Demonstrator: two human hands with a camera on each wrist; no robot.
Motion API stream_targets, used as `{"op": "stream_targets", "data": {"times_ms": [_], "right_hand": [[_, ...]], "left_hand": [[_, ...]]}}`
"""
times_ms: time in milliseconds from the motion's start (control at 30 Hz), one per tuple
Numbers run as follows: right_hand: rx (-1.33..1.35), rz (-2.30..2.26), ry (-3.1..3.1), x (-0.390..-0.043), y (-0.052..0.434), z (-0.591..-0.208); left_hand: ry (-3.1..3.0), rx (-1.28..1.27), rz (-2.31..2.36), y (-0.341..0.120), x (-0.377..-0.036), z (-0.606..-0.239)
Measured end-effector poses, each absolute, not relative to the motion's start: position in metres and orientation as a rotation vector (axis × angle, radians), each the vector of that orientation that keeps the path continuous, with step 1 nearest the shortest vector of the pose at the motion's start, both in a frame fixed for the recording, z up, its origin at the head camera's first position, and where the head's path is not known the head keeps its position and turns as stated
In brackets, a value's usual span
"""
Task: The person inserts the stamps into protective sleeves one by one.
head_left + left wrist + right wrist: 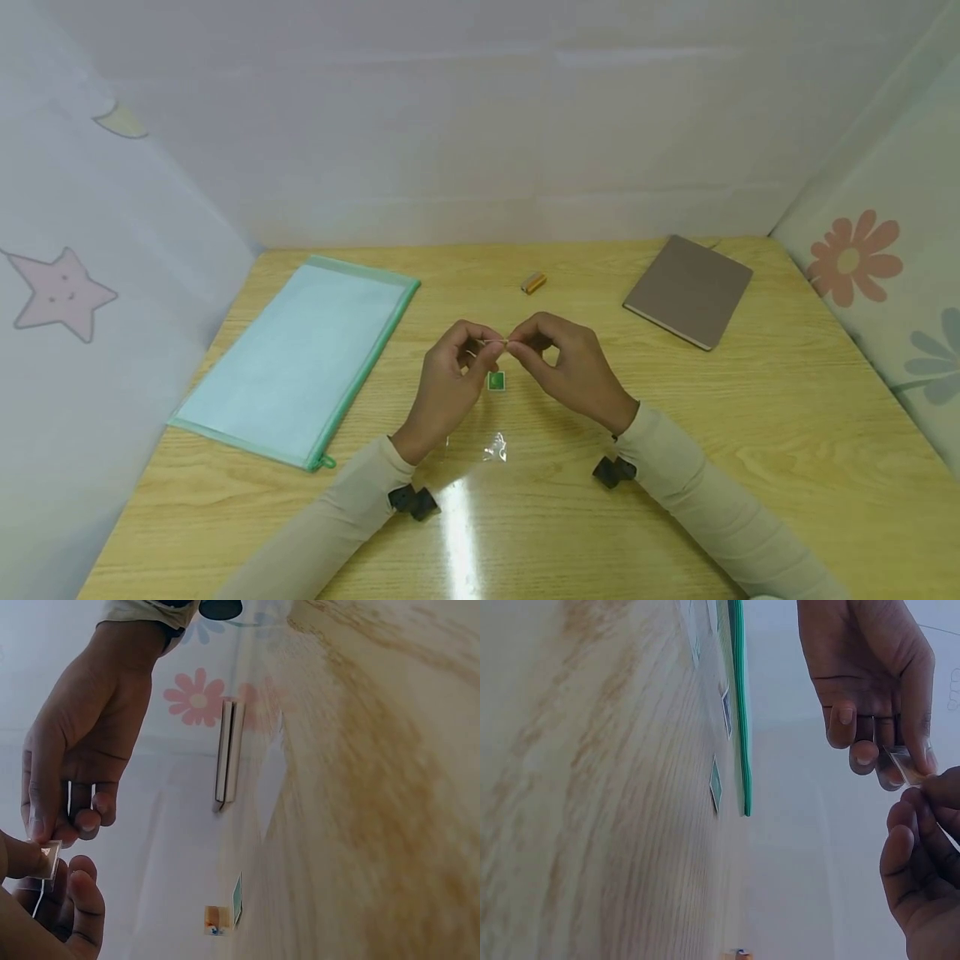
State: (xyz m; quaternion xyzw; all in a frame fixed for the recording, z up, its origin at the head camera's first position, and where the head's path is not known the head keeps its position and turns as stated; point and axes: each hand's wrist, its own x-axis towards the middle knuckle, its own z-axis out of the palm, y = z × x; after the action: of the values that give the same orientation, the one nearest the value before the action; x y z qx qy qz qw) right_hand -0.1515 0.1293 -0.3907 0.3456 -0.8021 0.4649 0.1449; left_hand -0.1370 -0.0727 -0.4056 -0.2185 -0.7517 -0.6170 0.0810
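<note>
Clear plastic sleeve (501,342) is hanging above the bench (750,433), over a green card (496,382). Both hands, left hand (450,379) and right hand (570,367), are pinching its edge between fingertips

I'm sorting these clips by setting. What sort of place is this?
Probably a screened-off desk: a wooden table closed in by pale sheets printed with a star and flowers, bearing a zip pouch and notebook.
</note>
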Motion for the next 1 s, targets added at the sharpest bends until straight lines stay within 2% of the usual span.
{"op": "stream_targets", "data": {"times_ms": [1000], "right_hand": [[1.035, 1.241, -2.359, -0.157, 0.141, -0.386]], "left_hand": [[-2.513, -0.616, -1.750, -0.078, -0.136, -0.401]]}}
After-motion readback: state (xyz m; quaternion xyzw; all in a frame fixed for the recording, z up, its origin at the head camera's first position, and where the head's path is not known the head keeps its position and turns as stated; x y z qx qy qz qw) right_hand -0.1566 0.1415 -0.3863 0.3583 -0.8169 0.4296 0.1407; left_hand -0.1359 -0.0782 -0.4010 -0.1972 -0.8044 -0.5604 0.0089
